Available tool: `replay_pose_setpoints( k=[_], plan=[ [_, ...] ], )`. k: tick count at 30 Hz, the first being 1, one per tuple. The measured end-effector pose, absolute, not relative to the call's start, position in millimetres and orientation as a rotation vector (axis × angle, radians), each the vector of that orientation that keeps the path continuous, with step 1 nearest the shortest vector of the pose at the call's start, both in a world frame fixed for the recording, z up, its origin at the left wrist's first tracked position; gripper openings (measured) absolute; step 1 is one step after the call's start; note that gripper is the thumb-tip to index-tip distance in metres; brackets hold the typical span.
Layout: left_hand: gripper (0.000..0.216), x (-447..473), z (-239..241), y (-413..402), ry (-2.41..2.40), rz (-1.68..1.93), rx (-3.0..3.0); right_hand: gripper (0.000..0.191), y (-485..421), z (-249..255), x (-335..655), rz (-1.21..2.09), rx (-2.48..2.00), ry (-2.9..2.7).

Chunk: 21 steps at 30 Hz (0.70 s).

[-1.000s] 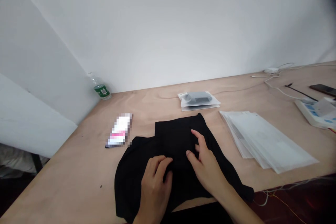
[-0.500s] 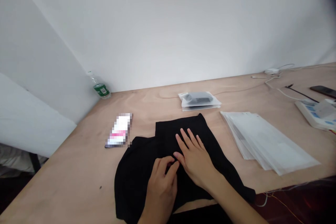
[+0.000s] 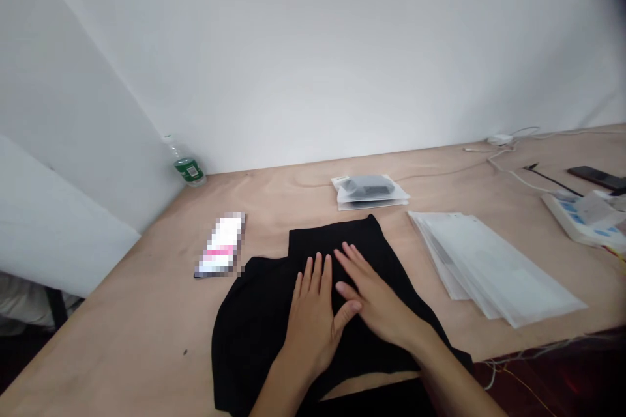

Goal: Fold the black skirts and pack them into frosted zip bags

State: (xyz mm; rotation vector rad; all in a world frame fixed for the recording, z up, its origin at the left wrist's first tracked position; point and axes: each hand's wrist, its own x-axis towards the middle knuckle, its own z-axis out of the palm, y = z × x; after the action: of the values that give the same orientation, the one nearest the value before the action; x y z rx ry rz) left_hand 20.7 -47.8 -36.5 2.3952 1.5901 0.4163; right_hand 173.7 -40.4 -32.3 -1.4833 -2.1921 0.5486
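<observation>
A black garment (image 3: 254, 326) lies spread on the wooden table, its far edge straight and its left side rounded. I cannot tell exactly what kind of garment it is. My left hand (image 3: 313, 316) rests flat on its middle, fingers stretched forward and thumb out to the right. Just to the right, my right hand (image 3: 374, 296) lies on the cloth too, fingers extended and pointing up and left. The two thumbs come close together, with the left one near the right palm. Neither hand grips anything.
A phone (image 3: 221, 244) with a lit, blurred screen lies left of the cloth. Beyond it stands a green-labelled bottle (image 3: 188, 168) by the wall. Translucent bags (image 3: 508, 267) fan out on the right, a packed bag (image 3: 369, 191) sits behind, and a power strip (image 3: 584, 218) lies far right.
My left hand has opened from a pinch on the cloth to lying flat, a little farther forward. My right hand has turned slightly leftward. The garment looks nearly unchanged.
</observation>
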Motion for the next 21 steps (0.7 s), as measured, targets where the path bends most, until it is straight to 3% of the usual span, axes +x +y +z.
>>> replay_pose_setpoints(
  k=[7,13,17,21],
  plan=[
    [0.071,23,-42,-51,1.637,0.45,2.442,0.052,-45,-46,273,-0.162,-2.194,-1.654],
    [0.069,20,-45,-49,1.632,0.456,2.463,0.045,-48,-50,297,-0.148,-2.468,-1.629],
    [0.055,20,-30,-55,1.635,0.696,2.572,0.047,-58,-31,264,-0.323,-2.225,-1.673],
    [0.041,19,-5,-61,1.483,0.953,2.811,0.043,-70,-7,215,-0.264,-1.639,-2.2]
  ],
)
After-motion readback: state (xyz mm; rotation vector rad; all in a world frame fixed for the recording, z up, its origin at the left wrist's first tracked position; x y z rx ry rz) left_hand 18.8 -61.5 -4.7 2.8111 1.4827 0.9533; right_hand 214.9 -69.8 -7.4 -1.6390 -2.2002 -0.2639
